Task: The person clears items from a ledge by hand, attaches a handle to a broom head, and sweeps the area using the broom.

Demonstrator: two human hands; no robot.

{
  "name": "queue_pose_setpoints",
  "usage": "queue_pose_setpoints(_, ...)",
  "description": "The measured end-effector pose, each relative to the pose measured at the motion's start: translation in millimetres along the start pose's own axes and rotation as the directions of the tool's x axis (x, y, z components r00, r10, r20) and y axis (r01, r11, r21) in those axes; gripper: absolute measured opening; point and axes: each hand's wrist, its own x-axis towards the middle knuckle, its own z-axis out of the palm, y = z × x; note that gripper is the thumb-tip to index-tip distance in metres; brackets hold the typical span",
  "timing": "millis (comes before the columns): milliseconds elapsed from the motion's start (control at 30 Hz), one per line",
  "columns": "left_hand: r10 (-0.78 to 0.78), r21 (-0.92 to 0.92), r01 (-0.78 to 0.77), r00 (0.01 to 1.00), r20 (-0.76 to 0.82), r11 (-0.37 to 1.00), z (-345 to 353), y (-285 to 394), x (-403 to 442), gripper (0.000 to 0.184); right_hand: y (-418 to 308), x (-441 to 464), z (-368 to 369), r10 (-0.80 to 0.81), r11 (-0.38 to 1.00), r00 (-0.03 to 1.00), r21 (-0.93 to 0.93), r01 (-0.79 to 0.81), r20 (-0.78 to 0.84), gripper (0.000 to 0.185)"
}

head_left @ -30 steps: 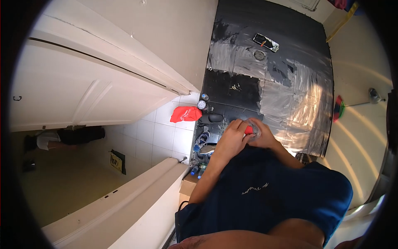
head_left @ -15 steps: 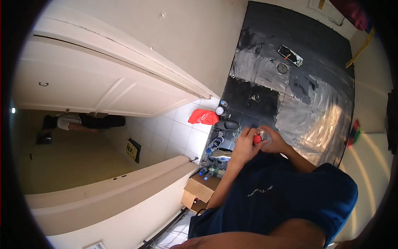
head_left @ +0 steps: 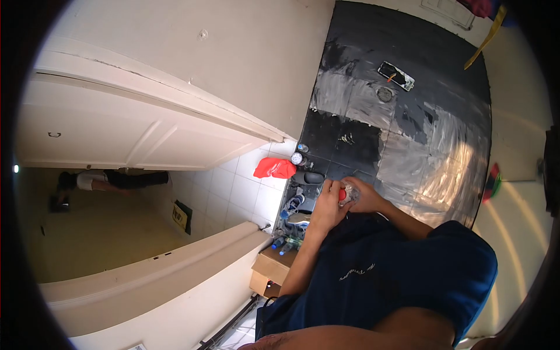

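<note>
the person holds a clear bottle with a red cap in front of the dark blue shirt, up near the chest. the left hand has its fingers curled at the cap end, and the right hand is wrapped about the clear body, so both are grasping the same bottle. whether the cap is loose or tight cannot be told.

beyond the hands, the dark tile floor is smeared with pale grey streaks. a tray lies on it, just beside a round drain. at the floor's edge sit a dark shoe and a sneaker, with a red bag on the white tiles nearby. blue-capped bottles lie near a cardboard box beside the left forearm. through the doorway, past the white door, another person in a light top and dark trousers is seen, well apart from the hands.
</note>
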Motion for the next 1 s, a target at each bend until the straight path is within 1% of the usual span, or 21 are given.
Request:
queue_pose_setpoints(67,-0.029,0.01,0.029,0.999,0.021,1.0,8.5,-7.8,3.8,0.04,9.5,0.7,3.6,0.006,1.0,0.999,-0.011,-0.006,-0.032,0.082)
queue_pose_setpoints(167,-0.042,0.008,0.042,0.997,0.067,0.999,30.2,-48.9,14.3,0.043,24.1,1.5,8.8,0.087,0.996,0.996,0.005,-0.087,-0.035,0.083)
queue_pose_setpoints(200,-0.052,0.007,0.052,0.995,0.082,0.999,37.3,-59.2,18.1,0.043,37.7,0.1,13.8,0.114,0.991,0.991,-0.064,-0.119,-0.07,0.085)
queue_pose_setpoints(267,-0.073,0.016,0.072,0.993,0.089,0.997,54.8,-87.9,31.7,0.042,89.9,-4.5,27.8,0.154,0.963,0.976,-0.2,-0.183,-0.151,0.089)
queue_pose_setpoints(333,-0.106,0.029,0.104,0.991,0.087,0.994,84.5,-125.2,43.7,0.04,155.0,-29.2,47.2,0.277,0.897,0.94,-0.299,-0.327,-0.196,0.093)
queue_pose_setpoints(367,-0.129,0.049,0.125,0.988,0.083,0.991,100.3,-147.7,48.8,0.04,173.7,-44.6,54.9,0.492,0.776,0.855,-0.364,-0.515,-0.162,0.093)
queue_pose_setpoints(400,-0.151,0.066,0.146,0.986,0.077,0.987,118.6,-172.9,51.9,0.04,188.5,-58.2,61.9,0.681,0.61,0.718,-0.431,-0.665,-0.143,0.094)
queue_pose_setpoints(433,-0.172,0.083,0.166,0.983,0.07,0.983,136.0,-197.3,57.6,0.04,190.6,-68.7,61.9,0.845,0.453,0.532,-0.464,-0.761,-0.047,0.099)
queue_pose_setpoints(500,-0.234,0.103,0.228,0.97,0.059,0.968,169.5,-242.2,63.4,0.042,197.6,-100.0,77.7,0.941,0.291,0.339,-0.478,-0.829,-0.016,0.101)
queue_pose_setpoints(567,-0.296,0.111,0.29,0.954,0.038,0.95,195.9,-278.5,64.4,0.044,211.5,-135.4,99.8,0.971,0.217,0.239,-0.495,-0.841,0.021,0.107)
queue_pose_setpoints(600,-0.318,0.082,0.318,0.948,-0.017,0.944,209.1,-297.6,63.3,0.044,213.3,-148.4,107.7,0.988,0.152,0.145,-0.452,-0.879,0.051,0.113)
queue_pose_setpoints(633,-0.335,0.052,0.338,0.94,-0.06,0.94,222.4,-319.0,64.1,0.044,233.2,-168.1,123.8,0.991,0.13,0.111,-0.406,-0.905,0.069,0.116)
queue_pose_setpoints(700,-0.336,0.04,0.345,0.929,-0.154,0.938,238.6,-350.8,73.3,0.045,222.7,-168.8,130.1,0.995,0.09,0.056,-0.458,-0.884,0.088,0.118)
queue_pose_setpoints(733,-0.369,0.076,0.382,0.918,-0.148,0.921,244.6,-365.7,78.0,0.044,214.0,-165.4,139.0,0.994,0.065,0.016,-0.48,-0.875,0.106,0.119)
queue_pose_setpoints(767,-0.34,0.107,0.355,0.931,-0.135,0.929,252.8,-386.6,82.1,0.042,210.4,-159.7,147.7,0.998,0.052,0.023,-0.49,-0.87,0.065,0.12)
queue_pose_setpoints(800,-0.352,0.102,0.365,0.928,-0.122,0.925,260.9,-406.2,88.2,0.042,209.7,-160.0,155.6,0.999,0.033,0.022,-0.509,-0.86,0.028,0.12)
queue_pose_setpoints(833,-0.329,0.166,0.349,0.935,-0.134,0.922,268.6,-423.6,94.6,0.042,213.8,-164.1,170.6,1.0,0.023,0.029,-0.525,-0.851,-0.002,0.121)
queue_pose_setpoints(900,-0.397,0.187,0.41,0.912,-0.104,0.893,282.9,-464.9,108.4,0.042,218.4,-175.0,197.7,0.992,-0.002,0.065,-0.525,-0.851,-0.11,0.12)
queue_pose_setpoints(933,-0.384,0.219,0.408,0.912,-0.144,0.886,293.5,-490.5,111.6,0.045,223.0,-176.4,210.2,0.983,-0.007,0.093,-0.533,-0.846,-0.161,0.119)
queue_pose_setpoints(1000,-0.43,0.244,0.457,0.889,-0.156,0.856,308.9,-535.7,121.3,0.049,222.2,-174.2,222.9,0.967,-0.035,0.108,-0.543,-0.839,-0.23,0.116)
